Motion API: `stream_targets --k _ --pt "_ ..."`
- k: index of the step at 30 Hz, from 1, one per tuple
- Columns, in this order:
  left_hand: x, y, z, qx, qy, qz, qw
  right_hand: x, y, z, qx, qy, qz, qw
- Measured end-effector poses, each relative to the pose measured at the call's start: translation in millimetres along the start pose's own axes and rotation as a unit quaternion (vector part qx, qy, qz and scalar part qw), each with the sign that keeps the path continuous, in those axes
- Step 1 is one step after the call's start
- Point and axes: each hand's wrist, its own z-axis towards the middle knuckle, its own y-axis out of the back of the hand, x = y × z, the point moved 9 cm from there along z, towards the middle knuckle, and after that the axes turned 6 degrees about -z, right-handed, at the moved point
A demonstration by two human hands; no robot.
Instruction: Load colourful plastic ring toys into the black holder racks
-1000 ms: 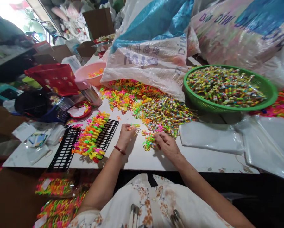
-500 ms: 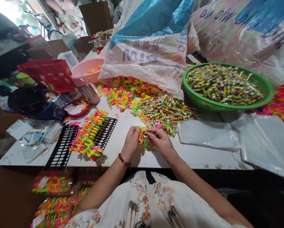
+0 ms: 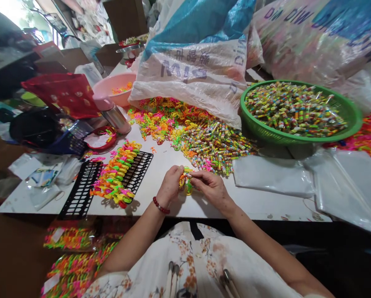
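Note:
My left hand (image 3: 170,184), with a red bead bracelet on its wrist, is closed around small orange and yellow plastic pieces (image 3: 182,181) with ring shapes. Facing it, my right hand (image 3: 210,188) pinches a small whitish-ended piece (image 3: 188,175) against them; its kind is too small to make out. A green bit hangs below the fingers. Just beyond the hands lies a heap of small striped, clear-wrapped sticks (image 3: 219,145), merging with a pile of bright plastic pieces (image 3: 160,120). To the left, a black rack (image 3: 138,167) carries rows of colourful plastic pieces (image 3: 118,171).
A second black rack (image 3: 81,188) lies at the left. Behind stand a steel flask (image 3: 117,118), a pink basin (image 3: 126,97) and a large woven sack (image 3: 188,89). At right are a green basket (image 3: 297,140) of wrapped sticks and clear plastic bags (image 3: 272,176).
My hands stay together in nearly the same place. The fingers of my right hand have shifted slightly against the pieces, and a whitish end now shows between the hands.

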Motion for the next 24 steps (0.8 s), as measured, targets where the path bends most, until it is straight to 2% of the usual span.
stream_targets --k 2,6,8,10,12,15,16,18,21,24 --pt "0.9 2.1 -1.0 -0.011 0.0 0.003 1.0 13.4 -2.8 -2.5 0.001 0.043 -0.048 0.998" --pt "-5.7 8.9 -4.7 -0.061 -0.069 0.079 0.993 30.1 -7.8 -9.2 0.014 0.091 -0.127 0.988" --pt "-11.2 6.9 -5.5 -0.058 -0.103 0.143 0.983 32.3 -1.9 -12.0 0.024 0.095 -0.155 0.983" --pt "-19.5 6.1 -3.0 -0.051 -0.135 0.205 0.968 35.8 13.3 -14.0 0.015 0.109 -0.197 0.974" --pt "-30.3 13.0 5.6 -0.071 -0.162 0.263 0.948 42.0 37.0 -13.9 -0.038 0.131 -0.286 0.948" --pt "-48.9 26.7 32.1 -0.125 -0.197 0.378 0.896 48.9 59.3 -4.8 -0.112 0.142 -0.447 0.876" --pt "-54.6 28.1 43.9 -0.133 -0.209 0.412 0.877 47.5 57.6 2.4 -0.108 0.138 -0.486 0.857" --pt "-64.0 25.4 68.2 -0.134 -0.234 0.454 0.849 38.8 41.8 21.5 -0.061 0.123 -0.543 0.828" --pt "-70.4 17.4 96.4 -0.128 -0.249 0.47 0.837 20.4 7.0 50.0 0.021 0.104 -0.612 0.784" --pt "-67.7 17.5 106.8 -0.147 -0.237 0.473 0.836 6.8 -20.0 68.2 0.073 0.112 -0.651 0.747"
